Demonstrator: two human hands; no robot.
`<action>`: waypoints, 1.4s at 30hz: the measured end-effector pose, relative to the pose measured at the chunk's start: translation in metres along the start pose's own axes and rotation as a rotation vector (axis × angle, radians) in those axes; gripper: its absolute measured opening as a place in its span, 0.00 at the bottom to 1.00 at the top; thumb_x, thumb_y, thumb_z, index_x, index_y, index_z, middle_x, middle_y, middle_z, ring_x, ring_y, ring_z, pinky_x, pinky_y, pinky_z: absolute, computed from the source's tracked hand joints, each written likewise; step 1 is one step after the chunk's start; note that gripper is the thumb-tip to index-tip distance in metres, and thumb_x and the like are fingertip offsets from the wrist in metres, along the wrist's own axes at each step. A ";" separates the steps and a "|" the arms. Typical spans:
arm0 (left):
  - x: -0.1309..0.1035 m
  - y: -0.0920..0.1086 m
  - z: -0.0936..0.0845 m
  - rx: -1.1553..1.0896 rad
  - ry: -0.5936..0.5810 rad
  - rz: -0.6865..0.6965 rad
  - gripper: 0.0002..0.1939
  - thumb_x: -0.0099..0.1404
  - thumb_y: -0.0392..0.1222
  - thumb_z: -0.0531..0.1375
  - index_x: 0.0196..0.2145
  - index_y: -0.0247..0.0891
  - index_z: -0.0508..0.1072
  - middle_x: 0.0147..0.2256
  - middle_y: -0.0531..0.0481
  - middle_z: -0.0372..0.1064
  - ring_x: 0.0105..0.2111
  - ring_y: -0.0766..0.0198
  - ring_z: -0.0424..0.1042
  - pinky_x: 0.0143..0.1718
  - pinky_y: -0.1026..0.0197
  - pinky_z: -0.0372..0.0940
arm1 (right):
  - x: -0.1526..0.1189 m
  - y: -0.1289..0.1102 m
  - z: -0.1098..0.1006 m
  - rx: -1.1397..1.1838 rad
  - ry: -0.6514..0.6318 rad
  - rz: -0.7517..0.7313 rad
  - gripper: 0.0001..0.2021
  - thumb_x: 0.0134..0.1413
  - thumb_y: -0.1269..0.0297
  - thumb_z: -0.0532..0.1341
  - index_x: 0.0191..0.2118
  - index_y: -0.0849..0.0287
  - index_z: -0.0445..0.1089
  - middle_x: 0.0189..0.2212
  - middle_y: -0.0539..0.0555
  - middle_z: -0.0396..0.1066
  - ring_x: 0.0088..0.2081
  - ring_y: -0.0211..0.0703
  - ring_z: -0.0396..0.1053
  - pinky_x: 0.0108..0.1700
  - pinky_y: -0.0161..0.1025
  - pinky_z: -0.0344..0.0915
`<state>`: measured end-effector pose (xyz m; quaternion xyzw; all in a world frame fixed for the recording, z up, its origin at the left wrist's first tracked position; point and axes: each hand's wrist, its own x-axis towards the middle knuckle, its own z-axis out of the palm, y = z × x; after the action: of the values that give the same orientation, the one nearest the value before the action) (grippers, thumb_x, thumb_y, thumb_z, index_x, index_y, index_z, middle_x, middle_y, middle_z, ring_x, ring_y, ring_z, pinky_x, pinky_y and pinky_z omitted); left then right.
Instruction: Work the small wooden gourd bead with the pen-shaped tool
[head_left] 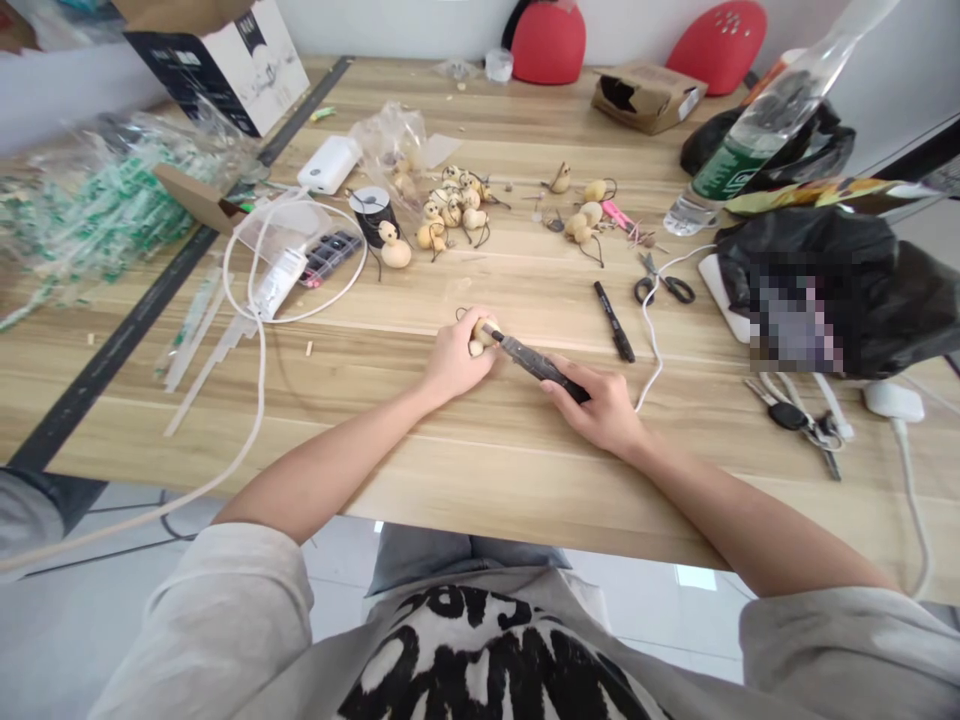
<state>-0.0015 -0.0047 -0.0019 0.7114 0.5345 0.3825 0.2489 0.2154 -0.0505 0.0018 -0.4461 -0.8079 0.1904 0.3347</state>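
Observation:
Close to the table's front edge, my left hand is closed around a small pale gourd, with a bit of dark cord showing beside it. Fingers of my right hand wrap a slim dark grey handheld tool. Its narrow tip meets the gourd or lies right at it; the exact contact is too small to tell. Farther back sits a cluster of little gourds with dark cords and drawn dots. A duck-like gourd stands beside a spool of black cord.
Right of my hands lie a black marker, scissors, keys and a black plastic bag. A tilted plastic bottle is behind. At left are a looping white cable, glue sticks and green-white packets.

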 end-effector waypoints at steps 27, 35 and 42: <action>0.000 -0.001 0.001 0.005 -0.011 -0.018 0.13 0.53 0.33 0.58 0.39 0.38 0.69 0.30 0.53 0.72 0.28 0.67 0.68 0.33 0.66 0.61 | -0.001 0.000 0.001 -0.017 -0.029 -0.024 0.18 0.59 0.60 0.57 0.53 0.58 0.70 0.40 0.56 0.78 0.37 0.46 0.76 0.40 0.39 0.72; 0.000 0.001 0.000 0.010 -0.010 -0.022 0.13 0.53 0.34 0.58 0.38 0.38 0.68 0.32 0.52 0.72 0.30 0.67 0.69 0.34 0.66 0.62 | -0.001 0.000 0.001 0.004 -0.014 -0.018 0.18 0.59 0.60 0.57 0.53 0.56 0.70 0.42 0.55 0.77 0.38 0.46 0.76 0.42 0.40 0.72; 0.000 0.000 0.000 0.005 -0.014 -0.005 0.11 0.54 0.34 0.58 0.37 0.39 0.68 0.35 0.51 0.73 0.32 0.66 0.70 0.37 0.65 0.63 | -0.001 0.000 0.000 0.004 -0.003 0.004 0.19 0.59 0.60 0.56 0.55 0.56 0.68 0.40 0.55 0.78 0.38 0.46 0.76 0.41 0.40 0.72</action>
<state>-0.0014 -0.0047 -0.0015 0.7135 0.5352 0.3756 0.2519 0.2155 -0.0509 0.0011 -0.4470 -0.8071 0.1934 0.3339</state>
